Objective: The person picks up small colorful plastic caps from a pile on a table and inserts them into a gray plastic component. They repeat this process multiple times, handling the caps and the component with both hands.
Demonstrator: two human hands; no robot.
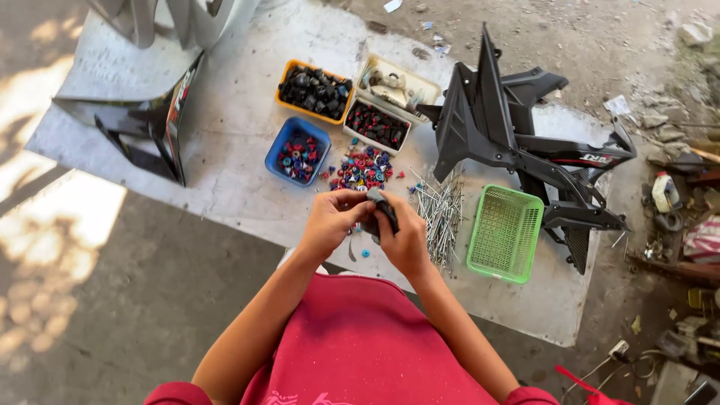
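My left hand and my right hand meet above a pale concrete slab. Both grip one small dark part, with the fingers of each closed round it. Just beyond the hands lies a loose heap of small red, blue and black caps. A pile of thin metal spokes lies right of my right hand. One small blue cap rests on the slab under the hands.
A blue tub, an orange tray of black parts and a white two-part tray stand beyond. A green mesh basket sits at right. Black motorcycle fairing panels lie far right, another panel at left. Scrap litters the dirt.
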